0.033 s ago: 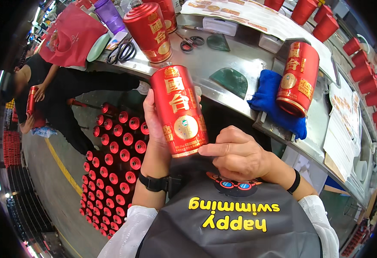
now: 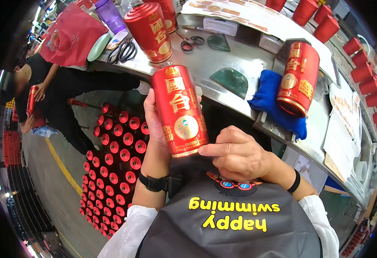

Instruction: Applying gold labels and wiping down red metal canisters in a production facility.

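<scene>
- Bottle, red with gold lettering and a gold disc, is held at the table's near edge, its neck pointing far.
- The left hand grips its side, thumb on the left.
- The right hand is folded except for the index finger, which extends to the base's right edge.
- On the metal table, a second red bottle rests right on a blue cloth; red-and-black scissors lie far.
</scene>
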